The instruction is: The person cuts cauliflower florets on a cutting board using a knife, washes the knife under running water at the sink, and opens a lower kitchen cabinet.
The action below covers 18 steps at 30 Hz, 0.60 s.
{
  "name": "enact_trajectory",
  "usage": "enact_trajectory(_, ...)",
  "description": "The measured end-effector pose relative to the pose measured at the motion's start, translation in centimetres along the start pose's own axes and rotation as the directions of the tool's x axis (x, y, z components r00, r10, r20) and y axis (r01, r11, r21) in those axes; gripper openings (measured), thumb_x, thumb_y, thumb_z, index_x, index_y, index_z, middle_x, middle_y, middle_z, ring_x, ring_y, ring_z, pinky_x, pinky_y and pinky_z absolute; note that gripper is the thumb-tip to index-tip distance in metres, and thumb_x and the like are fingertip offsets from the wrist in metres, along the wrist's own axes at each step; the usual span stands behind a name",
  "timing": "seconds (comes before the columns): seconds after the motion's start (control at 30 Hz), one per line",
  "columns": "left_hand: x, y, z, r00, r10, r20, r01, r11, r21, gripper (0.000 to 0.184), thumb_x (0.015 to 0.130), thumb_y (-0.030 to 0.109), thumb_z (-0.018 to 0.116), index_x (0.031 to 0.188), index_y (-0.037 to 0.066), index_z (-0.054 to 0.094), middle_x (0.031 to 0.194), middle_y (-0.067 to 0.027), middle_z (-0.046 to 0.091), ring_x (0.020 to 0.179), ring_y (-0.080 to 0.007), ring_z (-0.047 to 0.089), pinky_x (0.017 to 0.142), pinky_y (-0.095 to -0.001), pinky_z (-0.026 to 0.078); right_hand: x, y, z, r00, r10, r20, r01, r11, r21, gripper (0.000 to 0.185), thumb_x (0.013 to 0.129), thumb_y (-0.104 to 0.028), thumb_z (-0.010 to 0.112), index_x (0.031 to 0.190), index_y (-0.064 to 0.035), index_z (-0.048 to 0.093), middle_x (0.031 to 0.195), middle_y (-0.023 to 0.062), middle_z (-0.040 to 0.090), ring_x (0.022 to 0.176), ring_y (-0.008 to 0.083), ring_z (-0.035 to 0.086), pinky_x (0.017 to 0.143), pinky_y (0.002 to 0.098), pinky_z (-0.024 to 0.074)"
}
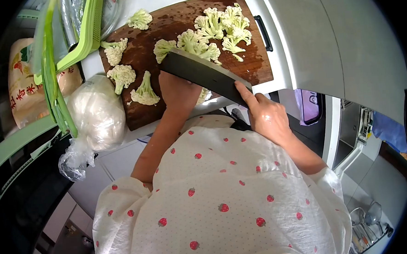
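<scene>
My right hand (268, 118) grips the handle of a cleaver (205, 76), its forefinger stretched along the blade. Tilted over the wooden cutting board (137, 41), the wide dark blade covers part of my left hand (179, 89). That hand is curled at the board's near edge, with a piece of cauliflower (204, 96) showing at its fingers. Beyond the blade lies a group of cut cauliflower florets (194, 43), some close to its edge. Left of my left hand, a single floret (145, 91) rests on the wood.
A knotted plastic bag (97, 112) with something white inside stands left of the board. Behind it are a light green basket (86, 34), long green stalks (50, 66) and a printed sack (22, 90). A black handle (263, 33) juts from the board's right side.
</scene>
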<state>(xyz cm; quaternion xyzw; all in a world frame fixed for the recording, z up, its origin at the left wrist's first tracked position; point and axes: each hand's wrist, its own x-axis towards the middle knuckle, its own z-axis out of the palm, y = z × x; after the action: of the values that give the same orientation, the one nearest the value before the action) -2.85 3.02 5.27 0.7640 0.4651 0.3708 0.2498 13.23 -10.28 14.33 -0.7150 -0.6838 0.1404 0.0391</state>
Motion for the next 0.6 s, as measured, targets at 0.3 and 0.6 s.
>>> enact_trajectory(0.3,-0.3,-0.9,0.1,0.998,-0.006,0.063,-0.006,0.98,0.2,0.048,0.066,0.023,0.074,0.101,-0.004,0.055,0.098,-0.0193,0.056,0.094,-0.0378,0.053,0.081,-0.0456,0.043,3.0,-1.0,-1.8,0.997,-0.01,0.071,0.008,0.999,0.032,0.06,0.074,-0.001,0.053,0.133,-0.0086,0.046,0.073,0.0185,0.059,0.064,0.034,0.063,0.059,0.0428,0.0514)
enact_trajectory(0.6,-0.5,-0.3,-0.1,0.991,-0.111,0.079,0.099,0.985,0.144,0.044,0.066,0.019,0.076,0.099,0.001,0.054,0.094,-0.0165,0.056,0.091,-0.0351,0.054,0.079,-0.043,0.043,7.7,-1.1,1.8,1.0,0.018,0.026,-0.017,0.998,-0.058,0.052,0.078,0.0,0.049,0.13,-0.0053,0.047,0.076,0.0189,0.064,0.07,0.0328,0.066,0.061,0.0421,0.0523)
